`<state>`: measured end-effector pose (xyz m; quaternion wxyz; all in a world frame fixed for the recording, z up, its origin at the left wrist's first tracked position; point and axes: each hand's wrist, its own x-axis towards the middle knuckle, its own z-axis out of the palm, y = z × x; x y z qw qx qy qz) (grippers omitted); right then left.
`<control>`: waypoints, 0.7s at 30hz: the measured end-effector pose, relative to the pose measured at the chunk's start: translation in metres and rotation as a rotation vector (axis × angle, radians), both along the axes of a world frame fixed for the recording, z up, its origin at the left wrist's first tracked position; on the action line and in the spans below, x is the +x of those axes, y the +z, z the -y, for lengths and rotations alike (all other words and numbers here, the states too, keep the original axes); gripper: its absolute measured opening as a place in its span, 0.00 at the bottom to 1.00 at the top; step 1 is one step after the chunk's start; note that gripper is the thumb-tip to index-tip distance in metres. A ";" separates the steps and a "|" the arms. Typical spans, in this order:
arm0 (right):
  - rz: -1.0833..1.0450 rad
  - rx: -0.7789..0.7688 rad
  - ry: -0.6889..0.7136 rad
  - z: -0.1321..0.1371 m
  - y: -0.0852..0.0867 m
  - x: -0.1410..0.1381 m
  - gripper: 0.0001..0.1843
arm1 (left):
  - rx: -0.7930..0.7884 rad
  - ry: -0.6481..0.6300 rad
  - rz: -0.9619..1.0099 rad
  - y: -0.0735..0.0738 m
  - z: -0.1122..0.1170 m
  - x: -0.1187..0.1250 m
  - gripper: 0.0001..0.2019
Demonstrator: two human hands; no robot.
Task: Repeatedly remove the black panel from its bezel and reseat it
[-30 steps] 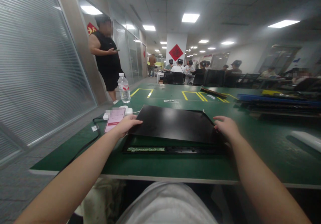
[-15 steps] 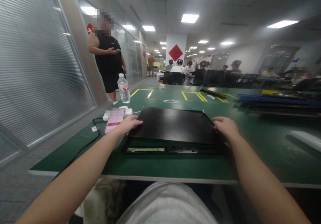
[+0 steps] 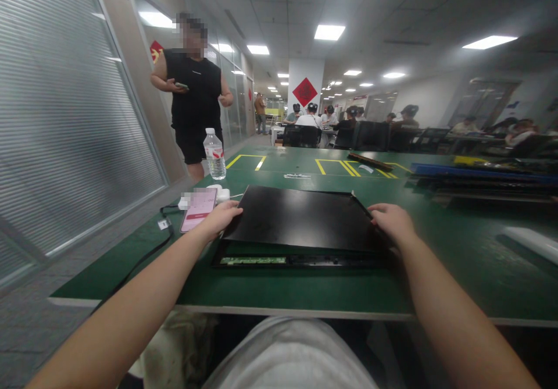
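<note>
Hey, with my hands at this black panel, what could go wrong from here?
The black panel sits askew over the black frame, so it might slip or catch. The exposed green circuit board by the panel's near edge could get scraped. And the smartphone, close beside your left hand, could be nudged if that hand swings outward.

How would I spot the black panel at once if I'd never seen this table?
Find the green table with yellow tape marks on its far side. On its near half, the black panel is between the left hand and the right hand. It is the broad, plain, glossy sheet, unlike the narrow black strip just below it in view, which carries a green circuit board.
</note>
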<state>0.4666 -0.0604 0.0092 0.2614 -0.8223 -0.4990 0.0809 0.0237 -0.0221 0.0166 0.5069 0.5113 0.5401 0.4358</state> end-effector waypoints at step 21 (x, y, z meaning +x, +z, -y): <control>-0.052 0.007 0.006 -0.001 0.000 0.004 0.19 | 0.038 0.028 -0.073 -0.001 0.001 0.001 0.13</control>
